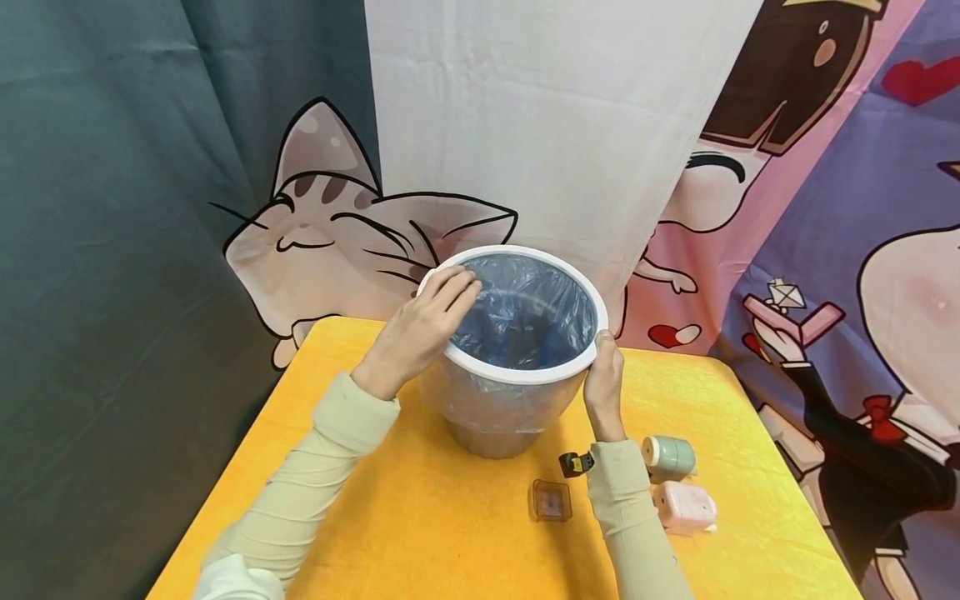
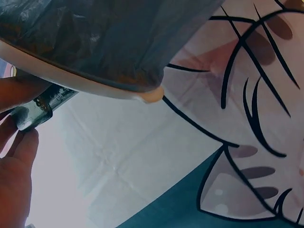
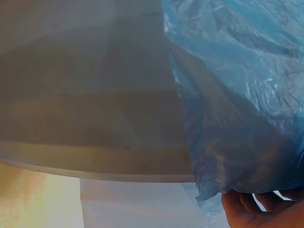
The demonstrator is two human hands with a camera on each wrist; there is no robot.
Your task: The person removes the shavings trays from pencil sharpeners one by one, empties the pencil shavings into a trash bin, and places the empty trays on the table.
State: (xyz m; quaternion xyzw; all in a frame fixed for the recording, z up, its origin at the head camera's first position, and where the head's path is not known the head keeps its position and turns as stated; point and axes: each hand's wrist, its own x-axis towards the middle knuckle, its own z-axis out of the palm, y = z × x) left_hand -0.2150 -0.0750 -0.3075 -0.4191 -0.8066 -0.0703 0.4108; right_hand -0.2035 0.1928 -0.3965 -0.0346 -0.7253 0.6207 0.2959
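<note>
A trash can [image 1: 491, 446] with a white rim [image 1: 517, 377] stands on the table, its mouth tipped toward me in the head view. A thin bluish trash bag [image 1: 517, 329] lines it, and some film hangs over the outside. My left hand [image 1: 420, 333] lies over the left rim, fingertips inside the mouth, thumb hidden. In the left wrist view, fingers [image 2: 21, 161] pinch dark, glossy material just under the rim. At the right rim, my right hand [image 1: 606, 379] grips the can with the thumb on top. The right wrist view shows its fingers [image 3: 237, 209] under the bag's edge.
A yellow cloth covers the table [image 1: 405, 533]. Near my right forearm lie a small clear brownish square box [image 1: 551, 501], a green cylindrical container [image 1: 670, 457] and a pink boxy container [image 1: 686, 507]. Printed curtains [image 1: 555, 108] hang close behind the table.
</note>
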